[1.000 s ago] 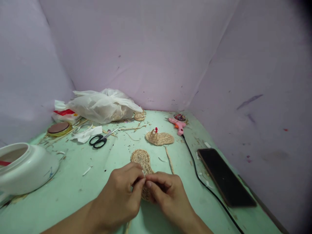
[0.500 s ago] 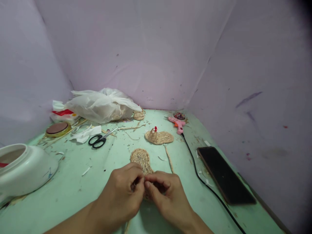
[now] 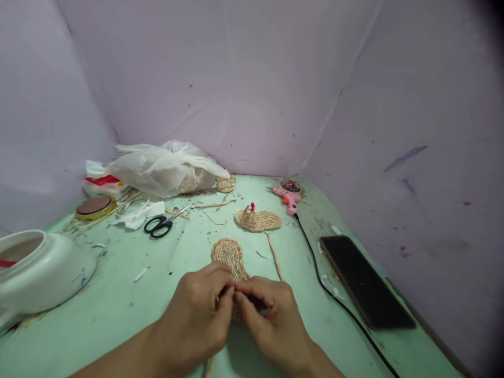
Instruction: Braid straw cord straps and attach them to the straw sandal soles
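Mat in the hands: a flat tan mat of coiled straw rope (image 3: 230,256) lies on the pale green table (image 3: 118,304), near the front and in the middle. Its far round end shows; its near end is under the fingers.
Left hand: the left hand (image 3: 197,315) is curled in, with thumb and fingers pinched narrow on the near end of the mat.
Right hand: the right hand (image 3: 271,320) is curled in too, fingertips pinched on the same spot. The two hands touch each other.
Loose rope: one thin straw braid (image 3: 274,257) lies just beside the mat, on its right.
Second mat: one more oval straw mat with a small red bead on top (image 3: 258,219) sits farther back.
Third straw piece: a small round straw disc (image 3: 226,185) lies by the back wall.
Scissors: one pair of black-handled scissors (image 3: 162,224), to the left.
Glue gun: one pink glue gun (image 3: 287,198), with a black cord (image 3: 334,299) running toward the front.
Phone: one dark flat phone (image 3: 364,281), screen off, at the right.
Bag: one crumpled clear plastic bag (image 3: 165,168) at the back.
Jar: one big white jar lying on its side (image 3: 39,270), far left.
Tape: one roll with a brown top (image 3: 94,207).
Writing: I cannot read any words or brand names.
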Tool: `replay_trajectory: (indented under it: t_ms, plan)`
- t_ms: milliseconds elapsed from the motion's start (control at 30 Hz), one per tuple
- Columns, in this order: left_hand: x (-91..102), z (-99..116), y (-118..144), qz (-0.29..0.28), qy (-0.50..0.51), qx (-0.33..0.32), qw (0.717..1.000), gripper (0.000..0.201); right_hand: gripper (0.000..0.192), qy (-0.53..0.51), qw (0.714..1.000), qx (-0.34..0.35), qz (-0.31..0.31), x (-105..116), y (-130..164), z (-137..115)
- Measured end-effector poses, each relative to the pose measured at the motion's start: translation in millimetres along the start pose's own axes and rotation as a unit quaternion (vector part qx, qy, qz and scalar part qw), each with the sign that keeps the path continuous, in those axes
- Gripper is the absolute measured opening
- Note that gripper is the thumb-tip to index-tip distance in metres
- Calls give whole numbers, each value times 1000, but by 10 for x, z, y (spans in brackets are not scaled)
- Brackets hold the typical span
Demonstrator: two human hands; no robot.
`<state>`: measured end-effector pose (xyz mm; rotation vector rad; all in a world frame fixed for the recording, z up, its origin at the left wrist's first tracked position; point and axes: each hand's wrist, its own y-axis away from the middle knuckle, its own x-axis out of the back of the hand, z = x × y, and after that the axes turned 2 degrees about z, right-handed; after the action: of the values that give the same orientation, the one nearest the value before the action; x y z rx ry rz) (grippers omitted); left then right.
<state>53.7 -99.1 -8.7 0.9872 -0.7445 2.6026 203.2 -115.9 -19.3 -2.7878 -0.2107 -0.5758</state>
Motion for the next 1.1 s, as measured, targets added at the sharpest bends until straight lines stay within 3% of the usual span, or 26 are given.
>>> replay_trajectory:
  t_ms: [367,900,1100]
  plan:
    - [-3,10,-66,-28,45,74,996,19,23,-36,999,-29,22,-19,-19,44]
    - [-3,56,-48,-32,75,94,992,17,20,-42,994,-73,64,-45,-41,63]
    - [10,50,-65,-15,66,110,992,17,17,-10,997,-2,76,-7,-19,39]
